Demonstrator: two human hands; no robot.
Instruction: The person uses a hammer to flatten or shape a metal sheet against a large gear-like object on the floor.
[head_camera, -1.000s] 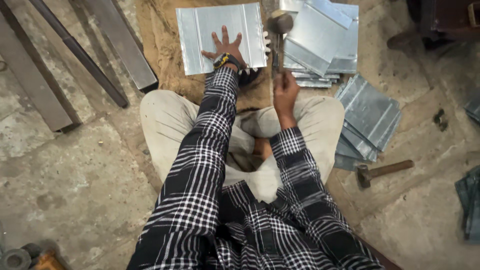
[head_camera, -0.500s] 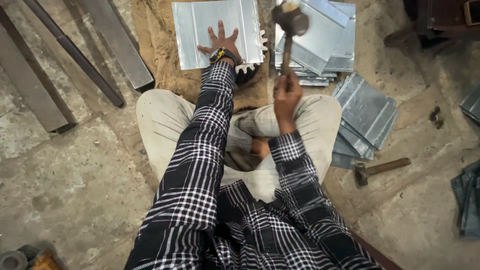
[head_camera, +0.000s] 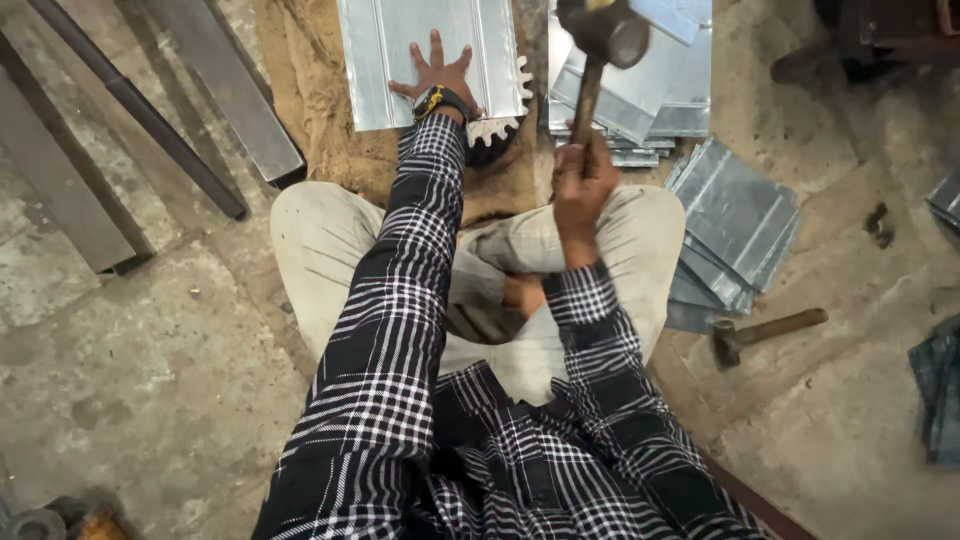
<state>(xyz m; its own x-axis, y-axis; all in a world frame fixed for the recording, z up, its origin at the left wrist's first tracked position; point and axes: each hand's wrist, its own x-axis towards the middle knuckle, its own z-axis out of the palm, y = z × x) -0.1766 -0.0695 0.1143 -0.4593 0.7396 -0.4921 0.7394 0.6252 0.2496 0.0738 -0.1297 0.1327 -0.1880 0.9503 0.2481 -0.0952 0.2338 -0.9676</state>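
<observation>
While my left hand (head_camera: 437, 78) lay spread flat on the thin, springy metal sheet (head_camera: 390, 50), my right hand (head_camera: 582, 185) fingers wrapped the head-heavy hammer (head_camera: 605, 40) low on its handle.

Your sleeves (head_camera: 400, 330) are black with a white check, and your trousers (head_camera: 320, 240) are pale beige. The sheet (head_camera: 400, 50) under your left hand (head_camera: 437, 75) is silvery grey with faint lengthwise ribs, and the stacks (head_camera: 735, 215) beside you are the same grey. Your hammer (head_camera: 600, 60) has a dark steel head on a brown wooden handle. Your watch strap (head_camera: 432, 97) shows black and yellow.
</observation>
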